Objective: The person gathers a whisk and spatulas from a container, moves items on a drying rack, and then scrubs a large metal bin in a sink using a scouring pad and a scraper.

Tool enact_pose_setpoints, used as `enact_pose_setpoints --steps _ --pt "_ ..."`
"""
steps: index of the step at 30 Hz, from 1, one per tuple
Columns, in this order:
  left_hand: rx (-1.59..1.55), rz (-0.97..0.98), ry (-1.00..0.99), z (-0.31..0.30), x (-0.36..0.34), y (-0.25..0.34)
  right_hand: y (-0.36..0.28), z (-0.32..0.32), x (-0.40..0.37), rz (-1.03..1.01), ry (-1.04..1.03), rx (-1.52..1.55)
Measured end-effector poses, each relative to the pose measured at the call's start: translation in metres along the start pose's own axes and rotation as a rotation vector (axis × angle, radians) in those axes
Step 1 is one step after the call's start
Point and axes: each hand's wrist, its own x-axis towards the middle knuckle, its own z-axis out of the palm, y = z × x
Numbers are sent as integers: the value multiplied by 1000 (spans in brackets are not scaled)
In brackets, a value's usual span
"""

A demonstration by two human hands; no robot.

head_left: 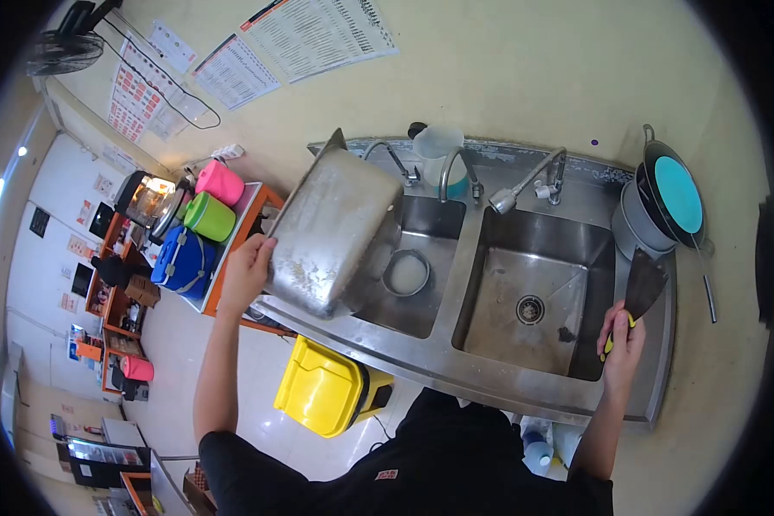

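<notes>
My left hand [246, 271] is closed on the rim of a deep rectangular steel pan [331, 228], tilted over the left end of the sink unit with its scuffed underside in view. Low over the right side of the counter, my right hand [621, 340] grips the yellow and black handle of a scraper [647, 284]. Its wide dark blade points up and away from me. The right basin [507, 275] has a drain and a small dark scrap on its floor. A round metal bowl [406, 273] with whitish contents sits in the left basin [439, 314], partly hidden by the pan.
Two curved faucets [445, 176] and a spray tap [504, 200] stand behind the basins, near a translucent jug [439, 155]. Stacked pots and pans [635, 222] with a turquoise round piece [678, 193] lean at right. A yellow bin [320, 387] stands below, left of me.
</notes>
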Motion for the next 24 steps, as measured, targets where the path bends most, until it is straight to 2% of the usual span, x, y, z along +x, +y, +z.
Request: enact_pose_setpoints --steps 3,7,8,11,14,17,20,24 --pt "79 12 15 25 7 11 17 -1 -7 64 16 -34" --pt "155 139 96 82 23 -17 57 3 -8 132 48 -66" --pt "126 75 62 95 22 -17 73 3 -9 196 94 -59" --pt "217 83 38 134 24 -33 104 10 2 257 115 -154" --pt "319 17 29 179 25 -58 145 13 35 249 87 -274" --pt "392 -102 -35 212 20 -51 185 23 76 119 104 -323" --pt "374 -153 -80 238 16 -24 205 49 108 131 150 -206" --pt "216 -121 -126 272 28 -16 285 71 159 183 154 -101"
